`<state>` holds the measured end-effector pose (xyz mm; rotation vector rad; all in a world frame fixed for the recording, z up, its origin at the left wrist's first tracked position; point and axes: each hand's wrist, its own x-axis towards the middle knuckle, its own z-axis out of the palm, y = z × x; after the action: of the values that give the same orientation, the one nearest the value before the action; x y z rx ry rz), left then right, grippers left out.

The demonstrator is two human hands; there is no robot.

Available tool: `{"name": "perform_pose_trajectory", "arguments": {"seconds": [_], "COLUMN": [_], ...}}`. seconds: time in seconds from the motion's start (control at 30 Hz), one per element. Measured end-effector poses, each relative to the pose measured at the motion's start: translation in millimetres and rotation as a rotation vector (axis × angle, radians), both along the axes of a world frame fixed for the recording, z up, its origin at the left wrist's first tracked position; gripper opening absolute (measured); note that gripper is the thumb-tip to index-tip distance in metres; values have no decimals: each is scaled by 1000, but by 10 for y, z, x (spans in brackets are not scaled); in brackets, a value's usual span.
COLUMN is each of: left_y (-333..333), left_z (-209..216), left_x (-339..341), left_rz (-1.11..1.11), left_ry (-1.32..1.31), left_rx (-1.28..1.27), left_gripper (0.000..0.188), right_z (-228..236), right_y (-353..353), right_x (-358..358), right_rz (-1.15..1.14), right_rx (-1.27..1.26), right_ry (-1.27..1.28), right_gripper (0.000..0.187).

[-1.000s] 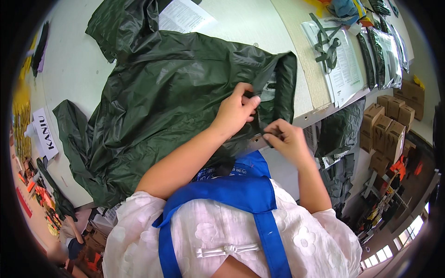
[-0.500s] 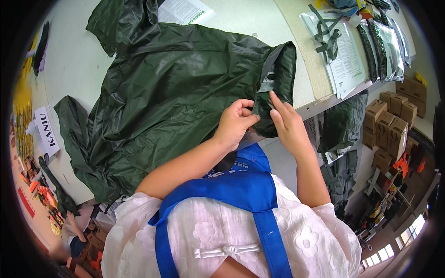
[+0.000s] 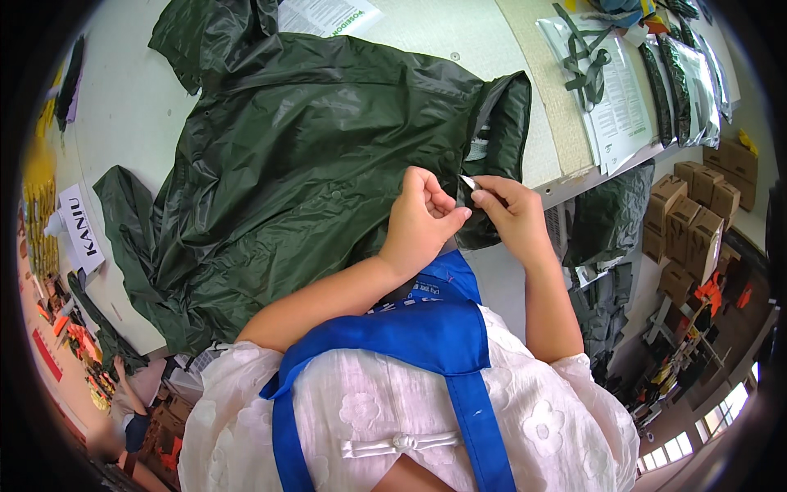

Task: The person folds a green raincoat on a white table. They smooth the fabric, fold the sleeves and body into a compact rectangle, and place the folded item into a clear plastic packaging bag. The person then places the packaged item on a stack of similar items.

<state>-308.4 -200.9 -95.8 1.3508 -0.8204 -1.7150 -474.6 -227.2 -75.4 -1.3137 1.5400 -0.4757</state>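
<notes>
Pinching a small pale tag [image 3: 467, 182] at the near hem of the dark green glossy raincoat [image 3: 311, 156], the right hand [image 3: 512, 217] closed its grip on it; the left hand [image 3: 422, 221], fingers curled together, touched the hem just left of the tag. The raincoat spread away across the white table [image 3: 123, 123].

White floral-embossed short-sleeved top (knot-buttoned) under blue apron straps

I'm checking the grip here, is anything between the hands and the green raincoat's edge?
Nothing visible is. The left hand and right hand both pinch the dark green raincoat at its near edge, with a small pale tag between their fingertips.
</notes>
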Motion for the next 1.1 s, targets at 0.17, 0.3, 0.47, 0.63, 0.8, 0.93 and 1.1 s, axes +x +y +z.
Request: {"name": "perform_pose_trajectory", "arguments": {"seconds": [0.17,0.3,0.47,0.63,0.8,0.93,1.1], "left_y": [37,56,10,-17,41,53,44], "left_z": [9,-19,8,-10,-118,-135,-135], "left_x": [-45,-51,-5,-3,-6,3,18], "left_rz": [-94,-127,-125,-48,-21,-17,-1], "left_ry": [69,117,-138,-2,-26,27,150], "left_rx": [-25,-39,-88,76,7,31,72], "left_gripper": [34,28,33,24,22,21,21], "right_z": [14,-88,27,52,175,210,181], "right_y": [-6,-22,-32,44,-4,-89,-119], "right_x": [33,-10,-36,-21,-165,-218,-133], "right_rz": [-128,-161,-230,-149,-36,240,296], "right_rx": [169,267,363,318,-60,-308,-323], "right_ry": [-183,-280,-434,-470,-58,100,82], "right_gripper": [28,27,21,23,29,29,30]}}
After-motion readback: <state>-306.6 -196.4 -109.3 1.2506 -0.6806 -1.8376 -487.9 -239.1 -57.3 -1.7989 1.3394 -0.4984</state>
